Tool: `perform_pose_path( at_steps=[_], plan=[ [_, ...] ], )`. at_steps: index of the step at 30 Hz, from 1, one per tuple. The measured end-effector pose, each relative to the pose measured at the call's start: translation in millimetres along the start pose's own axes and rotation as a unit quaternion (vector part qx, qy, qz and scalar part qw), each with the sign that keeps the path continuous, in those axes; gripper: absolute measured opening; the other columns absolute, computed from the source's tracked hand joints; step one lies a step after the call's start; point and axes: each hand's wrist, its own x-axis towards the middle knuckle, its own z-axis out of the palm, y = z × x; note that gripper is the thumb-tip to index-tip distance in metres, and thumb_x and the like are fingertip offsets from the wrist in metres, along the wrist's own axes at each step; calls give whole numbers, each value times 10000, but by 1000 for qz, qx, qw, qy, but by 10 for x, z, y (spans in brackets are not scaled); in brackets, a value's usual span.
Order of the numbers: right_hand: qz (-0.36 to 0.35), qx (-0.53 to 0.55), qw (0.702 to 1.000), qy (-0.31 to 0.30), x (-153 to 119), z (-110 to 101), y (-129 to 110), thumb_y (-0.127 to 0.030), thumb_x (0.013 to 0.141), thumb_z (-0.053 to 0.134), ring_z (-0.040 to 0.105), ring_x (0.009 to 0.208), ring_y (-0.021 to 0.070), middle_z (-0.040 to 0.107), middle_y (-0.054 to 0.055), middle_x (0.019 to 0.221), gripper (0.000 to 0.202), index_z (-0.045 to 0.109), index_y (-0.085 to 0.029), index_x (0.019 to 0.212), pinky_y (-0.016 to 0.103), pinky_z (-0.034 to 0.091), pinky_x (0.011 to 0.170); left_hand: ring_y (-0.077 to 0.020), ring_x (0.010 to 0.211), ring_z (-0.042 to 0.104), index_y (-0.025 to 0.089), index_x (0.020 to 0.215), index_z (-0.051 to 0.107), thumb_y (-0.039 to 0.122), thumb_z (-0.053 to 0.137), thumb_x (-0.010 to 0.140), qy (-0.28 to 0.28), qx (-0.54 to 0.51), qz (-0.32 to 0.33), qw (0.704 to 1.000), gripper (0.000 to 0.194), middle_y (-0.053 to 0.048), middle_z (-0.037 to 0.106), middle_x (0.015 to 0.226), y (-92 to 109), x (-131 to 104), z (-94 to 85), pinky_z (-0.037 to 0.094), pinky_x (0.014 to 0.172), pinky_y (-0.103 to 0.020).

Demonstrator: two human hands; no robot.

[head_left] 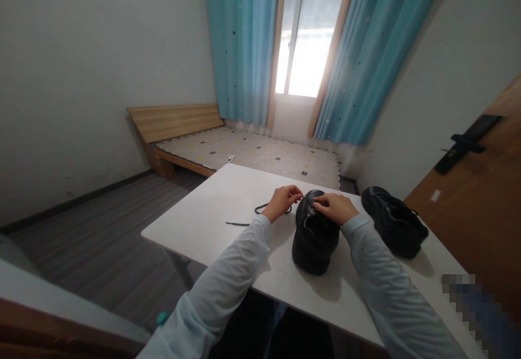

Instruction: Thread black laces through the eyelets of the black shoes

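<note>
A black shoe (316, 242) stands on the white table, its toe toward the window and its heel toward me. My left hand (284, 200) is at the left of the shoe's front, fingers pinched on a dark shoelace (260, 207). The lace curls over the table to the left, and one end (237, 224) lies on the tabletop beyond my sleeve. My right hand (334, 207) rests on the shoe's upper by the eyelets, fingertips pressed together; whether they grip anything is too small to tell. A second black shoe (393, 222) stands farther right.
The white table (195, 212) reaches a bed (260, 150) behind it, where a small white object (230, 158) lies. Blue curtains (248, 44) flank a window. A wooden door (480, 201) is at the right, beside a pixelated patch.
</note>
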Motion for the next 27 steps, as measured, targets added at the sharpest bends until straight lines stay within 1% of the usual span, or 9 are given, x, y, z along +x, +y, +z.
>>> perform_pose_path(
  at_steps=[3, 6, 9, 14, 19, 21, 23, 25, 27],
  plan=[
    [-5, -1, 1000, 19, -5, 37, 16, -396, 803, 472, 631, 885, 230, 713, 54, 941, 358, 691, -264, 1054, 281, 418, 683, -104, 628, 604, 158, 836, 657, 246, 553, 789, 3, 28, 11, 1000, 144, -14, 663, 705, -23, 4, 1, 469, 640, -212],
    [-13, -3, 999, 41, -7, 58, 22, -398, 797, 483, 630, 817, 211, 707, 50, 896, 338, 704, -271, 1020, 270, 409, 647, -112, 652, 605, 167, 842, 657, 249, 549, 795, 2, 46, 21, 999, 143, -13, 663, 710, -28, 3, 8, 466, 659, -217],
    [-14, 3, 999, 51, -9, 66, 23, -400, 792, 489, 624, 773, 203, 700, 48, 868, 333, 710, -267, 1003, 268, 396, 622, -114, 672, 602, 172, 845, 656, 239, 551, 798, -5, 56, 23, 998, 133, -12, 665, 728, -10, -1, 23, 463, 679, -218],
    [-6, 0, 999, 43, -17, 45, 6, -418, 816, 460, 627, 812, 211, 703, 46, 900, 337, 708, -276, 993, 264, 382, 611, -120, 713, 598, 174, 848, 654, 231, 562, 805, -2, 60, 38, 997, 117, -16, 659, 770, -1, 0, 59, 458, 696, -218],
    [0, -8, 999, 39, -12, 38, 1, -387, 895, 328, 632, 855, 213, 708, 61, 946, 417, 720, -246, 915, 261, 372, 605, -113, 707, 572, 165, 818, 670, 245, 597, 792, 38, 94, 74, 992, 111, -34, 605, 827, -18, 4, 70, 453, 716, -232],
    [4, -6, 999, 48, -10, 50, 8, -381, 885, 365, 635, 845, 209, 712, 58, 937, 377, 717, -255, 936, 259, 373, 603, -112, 703, 563, 165, 817, 676, 241, 605, 788, 43, 100, 76, 991, 108, -32, 591, 803, -15, 3, 71, 450, 717, -234],
    [3, 2, 998, 58, -12, 63, 15, -379, 841, 456, 637, 812, 202, 717, 40, 897, 301, 705, -286, 983, 256, 373, 595, -116, 710, 560, 170, 822, 678, 240, 604, 789, 41, 102, 75, 991, 107, -28, 593, 786, -9, 4, 79, 447, 717, -235],
    [2, 5, 998, 64, -15, 71, 16, -372, 797, 521, 637, 772, 196, 719, 23, 841, 275, 700, -313, 998, 254, 373, 582, -118, 714, 560, 175, 828, 678, 242, 604, 788, 38, 98, 73, 992, 107, -28, 604, 788, -5, 7, 92, 446, 711, -234],
    [5, -1, 998, 64, -17, 73, 10, -378, 789, 530, 637, 752, 196, 719, 19, 814, 268, 705, -321, 984, 256, 373, 571, -121, 718, 565, 175, 829, 676, 245, 607, 785, 40, 93, 71, 992, 107, -30, 619, 795, -2, 8, 109, 449, 704, -233]
  ],
)
